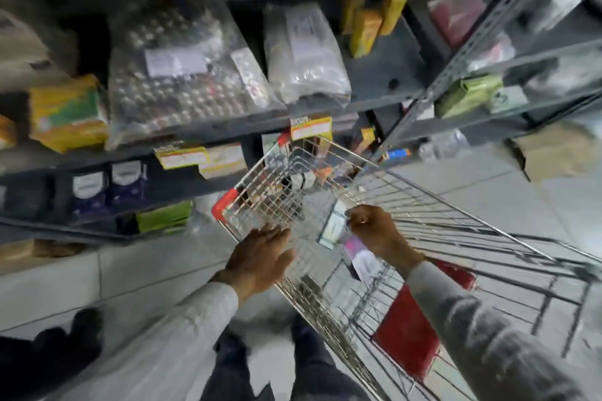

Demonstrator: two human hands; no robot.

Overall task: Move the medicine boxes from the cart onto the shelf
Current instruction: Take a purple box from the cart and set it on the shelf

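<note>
Looking down from head height, two grey sleeves are being seen reaching forward over dark trousers. The left hand (260,262) is being held flat and unclenched, fingers spread, at the near rim of a wire cart (439,221); nothing is being gripped by it, and whether the wire is being touched cannot be told through the blur. The right hand (374,231) is being closed around a pale medicine box (332,225), which is being held upright inside the basket, just below the rim. More boxes (360,257), pale and purplish, are being left lower in the basket beneath that hand, and small items are lying at the far end near the red corner guard (226,202). Beyond the cart, grey metal shelves (374,104) are being shown crowded with bagged blister packs, yellow and green cartons and price labels. Judged from this, the task is being carried on partway: one box is being lifted, and several are remaining to be shelved.
</note>
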